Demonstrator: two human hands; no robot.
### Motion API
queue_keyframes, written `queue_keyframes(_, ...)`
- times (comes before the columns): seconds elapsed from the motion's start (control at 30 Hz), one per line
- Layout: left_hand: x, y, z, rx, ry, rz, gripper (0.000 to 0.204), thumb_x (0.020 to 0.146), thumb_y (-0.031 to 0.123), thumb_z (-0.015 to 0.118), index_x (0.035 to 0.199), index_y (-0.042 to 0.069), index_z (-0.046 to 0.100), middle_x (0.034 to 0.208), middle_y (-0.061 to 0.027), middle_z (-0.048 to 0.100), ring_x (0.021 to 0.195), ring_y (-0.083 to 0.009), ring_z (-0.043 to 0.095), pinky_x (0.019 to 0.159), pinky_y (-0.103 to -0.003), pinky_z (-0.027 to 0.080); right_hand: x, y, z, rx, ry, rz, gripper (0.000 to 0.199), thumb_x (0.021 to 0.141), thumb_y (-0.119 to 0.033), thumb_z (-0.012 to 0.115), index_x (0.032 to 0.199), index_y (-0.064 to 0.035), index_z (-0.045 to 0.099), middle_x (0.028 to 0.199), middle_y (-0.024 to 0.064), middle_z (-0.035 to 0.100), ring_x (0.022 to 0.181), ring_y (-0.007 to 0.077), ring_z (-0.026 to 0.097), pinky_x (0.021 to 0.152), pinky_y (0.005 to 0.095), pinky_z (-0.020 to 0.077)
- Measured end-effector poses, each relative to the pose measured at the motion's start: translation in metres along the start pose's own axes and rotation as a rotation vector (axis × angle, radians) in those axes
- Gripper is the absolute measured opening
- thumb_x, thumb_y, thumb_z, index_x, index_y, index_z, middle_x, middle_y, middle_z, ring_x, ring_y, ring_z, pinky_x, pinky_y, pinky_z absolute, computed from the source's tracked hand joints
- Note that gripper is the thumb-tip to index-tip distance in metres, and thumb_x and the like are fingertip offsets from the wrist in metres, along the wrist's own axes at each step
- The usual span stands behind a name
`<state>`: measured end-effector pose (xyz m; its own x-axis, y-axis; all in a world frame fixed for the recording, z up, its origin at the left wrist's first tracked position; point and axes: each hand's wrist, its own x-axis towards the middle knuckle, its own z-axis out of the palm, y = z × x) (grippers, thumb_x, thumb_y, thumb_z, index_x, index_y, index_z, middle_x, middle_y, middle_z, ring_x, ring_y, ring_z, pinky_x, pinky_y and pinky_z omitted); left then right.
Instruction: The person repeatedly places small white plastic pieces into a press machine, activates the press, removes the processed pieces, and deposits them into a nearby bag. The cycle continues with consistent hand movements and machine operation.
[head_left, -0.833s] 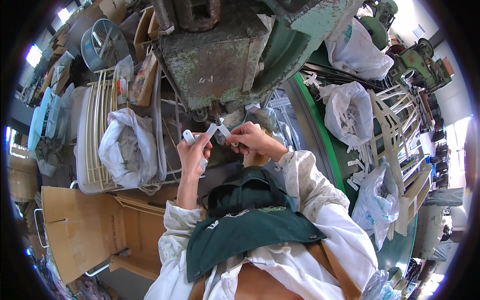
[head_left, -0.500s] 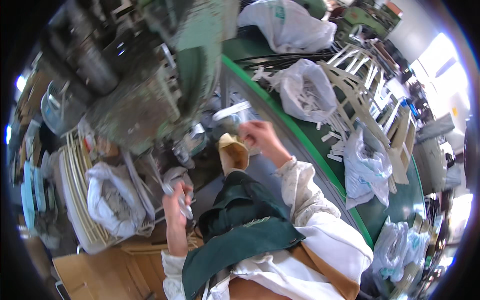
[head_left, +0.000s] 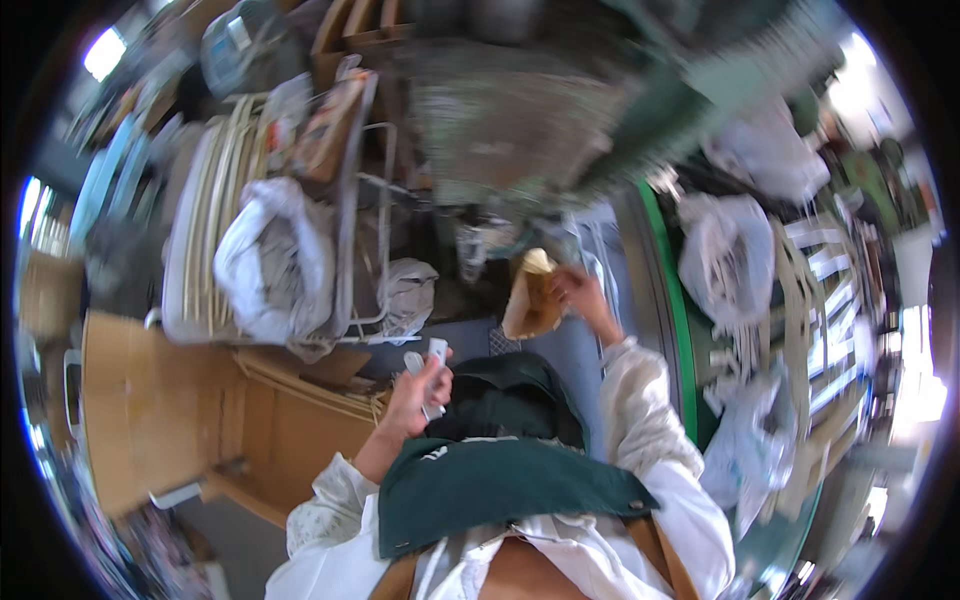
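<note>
1. At the far left you see a brown cardboard box [head_left: 150,400]; it stands low, beside your left knee, and a second piece of cardboard leans just next to it.
2. Above the box there is a white wire rack [head_left: 200,250]. A white plastic bag [head_left: 265,265] with crumpled material lies against this rack.
3. Your left hand [head_left: 418,390] is raised in front of your green apron [head_left: 500,485]. The fingers are curled closed around small white plastic parts [head_left: 430,360], which stick out above the fist. I cannot tell how many pieces there are.
4. In the middle, a smaller grey-white bag [head_left: 410,295] hangs or lies just under the big grey-green machine [head_left: 510,120]. The machine is blurred, so its details are not clear.
5. Your right hand [head_left: 580,295] is stretched forward, farther from you than the left one. It touches a tan, cone-shaped paper bag [head_left: 530,300] with something pale at its top. Whether the fingers grip the bag or only rest on its edge, I cannot tell.
6. To the right of your right sleeve runs a green edge [head_left: 680,320] of the work table.
7. Beyond this edge, more white plastic bags [head_left: 730,260] lie among many pale plastic frames [head_left: 830,310].
</note>
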<state>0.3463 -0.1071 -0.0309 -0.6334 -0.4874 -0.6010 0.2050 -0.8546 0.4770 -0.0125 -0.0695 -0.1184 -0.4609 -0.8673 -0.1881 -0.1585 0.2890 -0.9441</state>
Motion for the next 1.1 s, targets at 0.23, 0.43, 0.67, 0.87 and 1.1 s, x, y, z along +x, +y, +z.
queue_keyframes(0.23, -0.013, 0.013, -0.062, -0.366, 0.424, 0.496, 0.02, 0.091, 0.028, 0.062, 0.085, 0.01, 0.054, 0.06, 0.0053, 0.035, 0.044, -0.0053, 0.029, 0.041, -0.022, 0.023, -0.025, -0.125, 0.242, -0.08, -0.637, -0.549, 0.015, 0.078, -0.007, 0.068, 0.092, -0.0018, 0.067, 0.08, 0.0119, 0.065, 0.072, 0.0231, 0.063, 0.065, 0.0314, 0.0506)
queue_keyframes(0.43, -0.043, -0.061, -0.074, -0.68, 0.572, 0.605, 0.017, 0.091, 0.025, 0.06, 0.084, 0.012, 0.052, 0.057, 0.0054, 0.036, 0.043, -0.0056, 0.031, 0.042, -0.023, 0.024, 0.092, -0.148, 0.436, -0.506, -0.589, -1.106, 0.013, 0.077, -0.01, 0.057, 0.085, -0.0048, 0.065, 0.081, 0.0122, 0.063, 0.082, 0.0334, 0.062, 0.071, 0.0418, 0.0503)
queue_keyframes(0.67, -0.125, -0.133, -0.098, -0.92, 1.042, 0.71, 0.015, 0.087, 0.018, 0.062, 0.082, 0.01, 0.05, 0.058, 0.0032, 0.036, 0.042, -0.0082, 0.033, 0.039, -0.024, 0.023, 0.131, -0.097, 0.56, -0.972, -0.675, -1.308, 0.02, 0.083, -0.015, 0.051, 0.099, -0.01, 0.062, 0.108, 0.0076, 0.059, 0.108, 0.0269, 0.053, 0.085, 0.0437, 0.0471)
queue_keyframes(0.87, -0.131, -0.147, -0.104, -1.019, 1.111, 0.712, 0.016, 0.086, 0.016, 0.062, 0.078, 0.009, 0.05, 0.059, 0.0022, 0.036, 0.043, -0.0099, 0.035, 0.039, -0.024, 0.023, 0.144, -0.086, 0.578, -1.008, -0.716, -1.49, 0.019, 0.079, -0.014, 0.056, 0.097, -0.0072, 0.061, 0.099, 0.0101, 0.06, 0.099, 0.026, 0.056, 0.071, 0.0351, 0.0539)
queue_keyframes(1.1, -0.115, -0.142, -0.081, -0.962, 0.998, 0.685, 0.014, 0.087, 0.015, 0.061, 0.081, 0.008, 0.051, 0.061, 0.0019, 0.038, 0.044, -0.0099, 0.036, 0.04, -0.025, 0.026, 0.162, -0.086, 0.577, -1.048, -0.672, -1.901, 0.015, 0.076, -0.015, 0.057, 0.081, -0.0064, 0.069, 0.087, 0.0053, 0.062, 0.094, 0.0232, 0.055, 0.073, 0.0324, 0.0519)
